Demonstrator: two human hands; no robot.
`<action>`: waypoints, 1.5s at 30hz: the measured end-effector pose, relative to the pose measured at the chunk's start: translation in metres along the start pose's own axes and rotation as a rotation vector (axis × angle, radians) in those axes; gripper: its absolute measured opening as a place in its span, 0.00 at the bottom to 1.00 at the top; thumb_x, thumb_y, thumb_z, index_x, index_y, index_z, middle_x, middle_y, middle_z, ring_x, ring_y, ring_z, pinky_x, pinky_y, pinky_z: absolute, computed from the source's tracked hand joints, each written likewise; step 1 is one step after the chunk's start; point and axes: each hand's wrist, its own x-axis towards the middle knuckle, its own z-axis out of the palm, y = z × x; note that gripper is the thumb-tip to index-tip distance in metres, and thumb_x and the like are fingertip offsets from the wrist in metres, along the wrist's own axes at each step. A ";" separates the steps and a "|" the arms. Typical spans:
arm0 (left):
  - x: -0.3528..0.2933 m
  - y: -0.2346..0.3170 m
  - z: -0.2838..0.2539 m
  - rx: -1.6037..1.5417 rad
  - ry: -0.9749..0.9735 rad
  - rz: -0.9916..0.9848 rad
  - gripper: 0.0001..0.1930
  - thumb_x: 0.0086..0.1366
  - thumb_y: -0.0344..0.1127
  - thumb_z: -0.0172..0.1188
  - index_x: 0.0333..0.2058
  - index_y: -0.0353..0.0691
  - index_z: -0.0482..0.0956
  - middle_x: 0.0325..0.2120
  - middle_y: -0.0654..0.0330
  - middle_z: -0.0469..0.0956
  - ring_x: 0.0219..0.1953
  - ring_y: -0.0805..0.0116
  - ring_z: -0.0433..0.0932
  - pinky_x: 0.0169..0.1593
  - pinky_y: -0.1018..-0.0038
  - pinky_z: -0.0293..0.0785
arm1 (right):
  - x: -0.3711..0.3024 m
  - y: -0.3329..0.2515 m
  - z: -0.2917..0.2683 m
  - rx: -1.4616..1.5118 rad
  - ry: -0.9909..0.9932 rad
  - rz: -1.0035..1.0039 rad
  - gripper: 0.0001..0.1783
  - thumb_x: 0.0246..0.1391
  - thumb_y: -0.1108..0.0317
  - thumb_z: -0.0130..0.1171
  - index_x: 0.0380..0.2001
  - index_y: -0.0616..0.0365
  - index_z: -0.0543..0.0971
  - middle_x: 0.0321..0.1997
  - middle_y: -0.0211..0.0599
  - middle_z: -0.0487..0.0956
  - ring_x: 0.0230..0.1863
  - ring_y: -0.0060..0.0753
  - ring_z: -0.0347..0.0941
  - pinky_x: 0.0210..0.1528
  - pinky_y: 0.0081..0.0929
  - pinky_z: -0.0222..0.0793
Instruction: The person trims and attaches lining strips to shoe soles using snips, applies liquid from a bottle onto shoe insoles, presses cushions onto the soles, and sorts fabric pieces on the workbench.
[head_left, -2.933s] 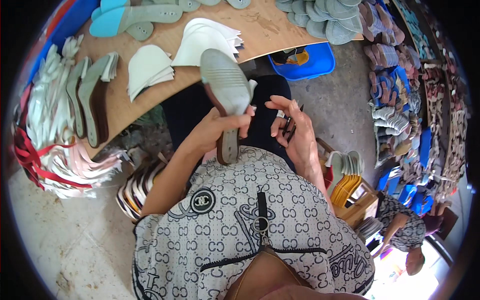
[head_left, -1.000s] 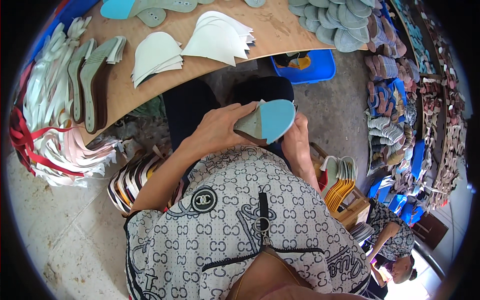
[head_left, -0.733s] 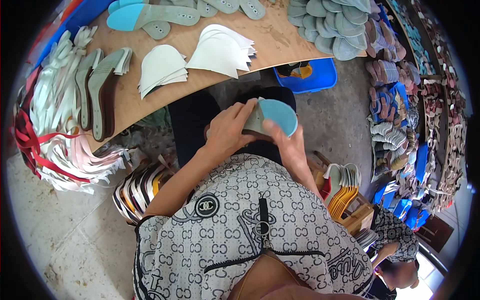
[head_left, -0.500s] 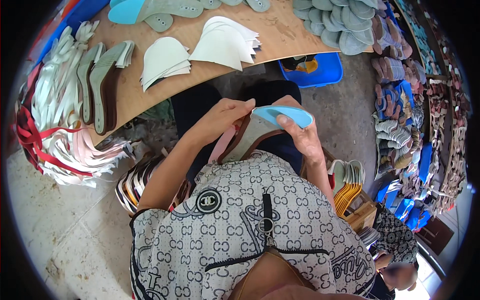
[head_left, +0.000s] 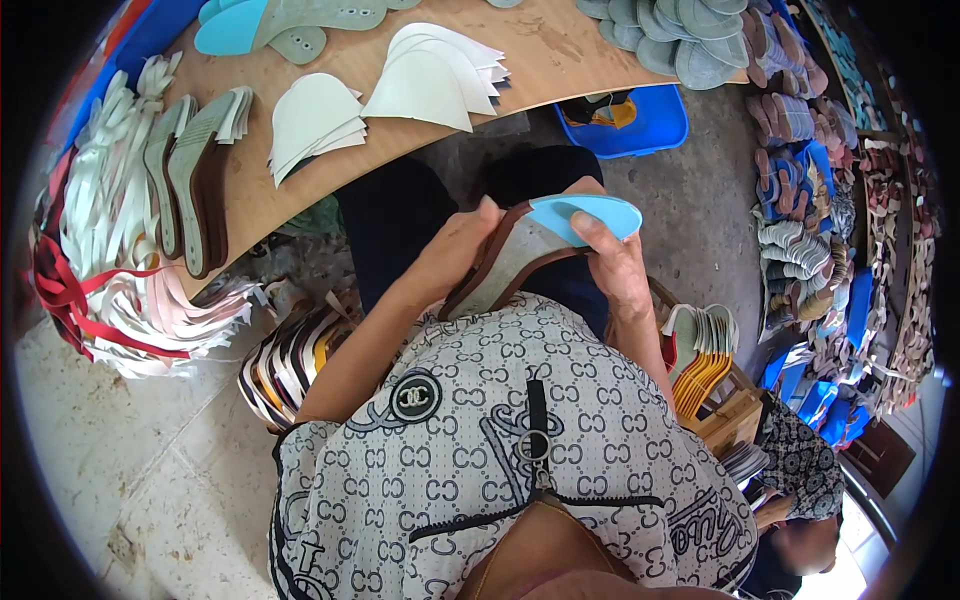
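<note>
Over my lap is a grey shoe insole [head_left: 520,253] with a brown edge strip and a light blue pad at its wider end. My right hand [head_left: 612,262] grips that blue end, thumb pressed on top and the other fingers underneath. At the brown edge on the other side, my left hand [head_left: 455,248] is closed with its thumb up against the rim; most of its fingers are hidden by the hand itself. The insole's narrow end points down toward my shirt.
A wooden table [head_left: 400,150] ahead carries white curved pieces [head_left: 435,78], brown-edged insoles [head_left: 200,190] and grey pads [head_left: 690,35]. White and red strips [head_left: 110,220] hang at left. A blue bin [head_left: 650,125] stands under the table. Shelves line the right; another person [head_left: 800,470] sits lower right.
The insole has turned so more of its grey face and brown edge shows. My left hand has shifted slightly down and left along the rim. A pink strip beside it no longer shows.
</note>
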 end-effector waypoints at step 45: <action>0.086 0.070 0.009 0.049 0.425 0.361 0.24 0.69 0.51 0.49 0.55 0.40 0.66 0.46 0.62 0.73 0.43 0.72 0.74 0.40 0.76 0.74 | 0.026 -0.004 0.024 -0.925 0.221 -0.723 0.06 0.49 0.71 0.61 0.28 0.61 0.77 0.23 0.39 0.76 0.24 0.43 0.75 0.25 0.33 0.70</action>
